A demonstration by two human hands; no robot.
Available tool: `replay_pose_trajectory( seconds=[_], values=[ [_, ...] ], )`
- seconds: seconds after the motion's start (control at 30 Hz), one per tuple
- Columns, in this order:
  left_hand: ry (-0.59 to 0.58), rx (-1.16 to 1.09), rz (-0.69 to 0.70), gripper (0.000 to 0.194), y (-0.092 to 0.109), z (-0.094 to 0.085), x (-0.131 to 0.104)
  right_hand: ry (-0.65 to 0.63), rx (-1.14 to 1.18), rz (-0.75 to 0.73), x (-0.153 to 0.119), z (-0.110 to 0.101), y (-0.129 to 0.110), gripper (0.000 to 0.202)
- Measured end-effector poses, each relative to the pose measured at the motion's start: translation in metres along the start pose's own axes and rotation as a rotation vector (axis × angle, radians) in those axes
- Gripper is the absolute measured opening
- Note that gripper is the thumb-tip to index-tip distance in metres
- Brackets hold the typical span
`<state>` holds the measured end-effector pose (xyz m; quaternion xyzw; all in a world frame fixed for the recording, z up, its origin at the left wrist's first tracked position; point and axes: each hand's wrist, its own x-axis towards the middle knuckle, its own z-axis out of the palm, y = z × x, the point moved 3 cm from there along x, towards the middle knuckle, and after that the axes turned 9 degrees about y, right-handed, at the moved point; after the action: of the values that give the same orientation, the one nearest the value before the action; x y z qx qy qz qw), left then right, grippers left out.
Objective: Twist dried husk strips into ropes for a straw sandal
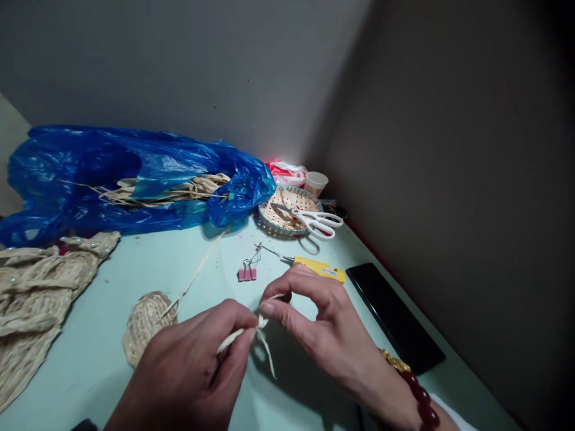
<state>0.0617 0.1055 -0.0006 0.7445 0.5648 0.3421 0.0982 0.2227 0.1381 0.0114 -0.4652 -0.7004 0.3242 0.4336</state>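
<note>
A pale twisted straw cord (231,340) runs between my two hands above the table, with a small knot or loop at its middle and a loose end hanging down. My left hand (193,353) pinches the cord between thumb and forefinger, just left of the knot. On the other side, my right hand (309,308) is closed in a pinch on the strand, close to the left fingertips. Behind my left hand lies an oval woven straw piece (148,326), partly hidden. From it a strand stretches up toward the blue plastic bag (179,149).
Dried husk strips (179,190) lie in the bag. Woven slippers (36,293) are at left. A shallow basket (274,209) holds white-handled scissors (318,221); a paper cup (316,182) stands behind. Nearer are a pink binder clip (247,274), a yellow-handled tool (314,267) and a black phone (395,317).
</note>
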Motion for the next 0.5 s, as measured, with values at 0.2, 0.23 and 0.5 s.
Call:
replay_pose_trajectory(
  seconds=[0.2, 0.23, 0.5],
  values=[
    [0.025, 0.013, 0.168, 0.033, 0.007, 0.004, -0.003, -0.257, 0.381, 0.515, 0.0, 0.001, 0.014, 0.023],
    [0.036, 0.029, 0.199, 0.034, 0.008, 0.004, -0.003, -0.271, 0.418, 0.54, 0.0, 0.002, 0.015, 0.024],
    [0.022, 0.01, 0.292, 0.026, 0.009, 0.002, 0.001, -0.271, 0.525, 0.586, -0.003, 0.001, 0.019, 0.023]
  ],
)
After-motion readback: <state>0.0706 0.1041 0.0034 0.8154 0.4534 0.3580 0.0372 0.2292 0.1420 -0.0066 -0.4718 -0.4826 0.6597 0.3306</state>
